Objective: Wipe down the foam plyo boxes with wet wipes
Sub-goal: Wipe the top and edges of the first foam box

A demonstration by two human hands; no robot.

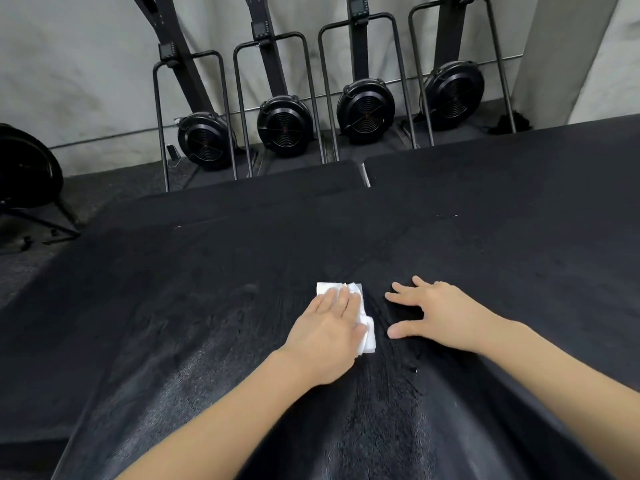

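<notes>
Head cam: my left hand (pixel 329 327) was flat, fingers straight, pressing a white wet wipe (pixel 360 313) onto the black foam plyo box (pixel 207 323). Right hand (pixel 433 315) sat just beside it, fingers spread on the box top, holding nothing. Four black fan machines (pixel 285 126) stood along the wall behind.

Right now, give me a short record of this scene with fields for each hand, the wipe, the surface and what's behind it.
left hand: left hand pressed flat on the wipe, fingers straight
right hand: right hand resting flat on the box, fingers spread, holding nothing
wipe: crumpled white wet wipe under the left palm, edges showing
surface: black foam plyo box top, wet streaks near both hands
behind: four black fan-wheel exercise machines standing upright along a grey wall
</notes>
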